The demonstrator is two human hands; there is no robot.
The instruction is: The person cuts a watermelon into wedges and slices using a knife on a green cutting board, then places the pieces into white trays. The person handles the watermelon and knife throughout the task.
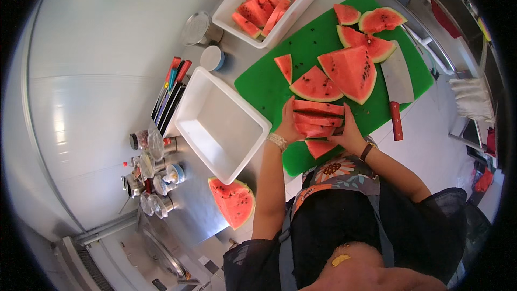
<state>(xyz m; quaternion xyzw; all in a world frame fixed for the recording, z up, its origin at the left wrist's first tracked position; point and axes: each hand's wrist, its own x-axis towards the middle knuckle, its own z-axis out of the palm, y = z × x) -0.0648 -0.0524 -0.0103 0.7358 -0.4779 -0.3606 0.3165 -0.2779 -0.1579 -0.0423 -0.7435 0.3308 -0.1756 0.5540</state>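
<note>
Between my left hand (287,123) and my right hand (350,134) is a row of several watermelon slices (318,119), pressed together from both ends. They are on a green cutting board (258,76), at the edge nearest my body. One more watermelon piece (321,148) lies just below my fingers. Past the slices are a flat watermelon wedge (316,85) and a thick watermelon chunk (350,72). A cleaver (397,72) with a red handle rests on the board's right side, its handle sticking out over the edge.
To the left stands a white plastic tub (224,125). A second white tub (311,2) at the back holds watermelon slices. A large watermelon piece (233,202) sits at the counter's near edge. Along the wall are a knife rack (167,103), a cup (212,58) and several jars (155,169).
</note>
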